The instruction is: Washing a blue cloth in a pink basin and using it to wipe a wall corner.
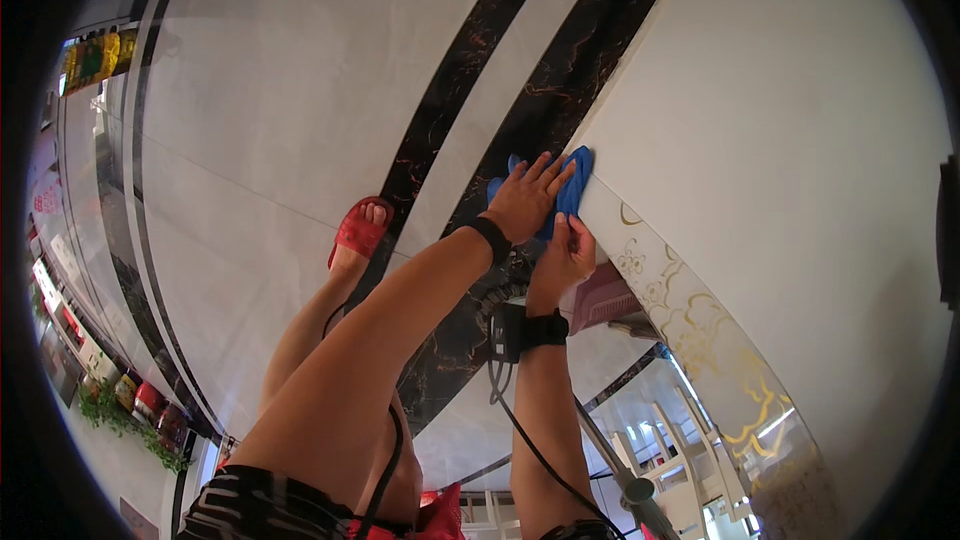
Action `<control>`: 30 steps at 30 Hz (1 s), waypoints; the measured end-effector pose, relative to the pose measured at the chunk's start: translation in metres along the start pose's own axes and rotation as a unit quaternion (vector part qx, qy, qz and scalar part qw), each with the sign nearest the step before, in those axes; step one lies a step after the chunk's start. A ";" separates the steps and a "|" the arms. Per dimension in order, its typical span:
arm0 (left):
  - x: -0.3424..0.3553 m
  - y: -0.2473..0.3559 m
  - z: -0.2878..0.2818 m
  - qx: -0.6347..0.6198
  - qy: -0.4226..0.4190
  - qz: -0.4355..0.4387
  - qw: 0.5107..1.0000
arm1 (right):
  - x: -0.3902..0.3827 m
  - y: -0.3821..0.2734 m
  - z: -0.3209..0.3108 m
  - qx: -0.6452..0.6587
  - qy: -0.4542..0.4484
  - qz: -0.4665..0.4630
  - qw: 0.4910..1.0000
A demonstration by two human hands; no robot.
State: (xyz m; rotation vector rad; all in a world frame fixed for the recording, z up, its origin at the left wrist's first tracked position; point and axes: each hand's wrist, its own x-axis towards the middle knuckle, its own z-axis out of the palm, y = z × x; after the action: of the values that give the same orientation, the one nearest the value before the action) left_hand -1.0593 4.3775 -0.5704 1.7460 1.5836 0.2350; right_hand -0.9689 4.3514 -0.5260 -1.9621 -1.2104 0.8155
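Observation:
A crumpled blue cloth [578,169] lies where the dark marble floor band [536,90] meets the edge of a white panel [760,130]. Across the cloth, my left hand [524,198] is open, fingers stretched and slightly apart, a black band on its wrist. My right hand [567,252] sits just below, thumb and forefinger closed on the cloth's lower corner; a black strapped device [523,333] with a cable is on that wrist. A strip with gold flowers [700,330] borders the panel.
My foot in a red slipper [356,230] rests on grey floor tiles [260,120]. A pink plastic object [600,300] sits beyond my right wrist. A metal pole [637,490] runs at lower right. Along the far left are yellow packages [98,60], a plant [105,405] and assorted items.

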 end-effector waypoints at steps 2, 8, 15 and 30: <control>0.004 -0.011 0.007 0.003 -0.026 -0.004 1.000 | 0.004 0.019 0.012 0.003 -0.002 0.011 1.000; 0.012 -0.013 0.021 -0.029 -0.001 -0.026 0.999 | 0.026 0.051 0.019 0.040 -0.001 0.079 0.996; -0.027 0.017 -0.011 -0.157 0.130 0.034 0.978 | -0.006 -0.036 -0.028 0.081 -0.004 0.157 0.984; -0.151 0.269 -0.306 -0.151 0.276 0.254 0.915 | -0.082 -0.349 -0.263 0.171 0.145 -0.069 0.972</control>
State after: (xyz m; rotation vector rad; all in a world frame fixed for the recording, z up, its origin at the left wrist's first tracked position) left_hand -1.0643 4.3760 -0.1362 1.9002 1.3122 1.2549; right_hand -0.9612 4.3346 -0.0815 -1.6303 -0.9493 0.5945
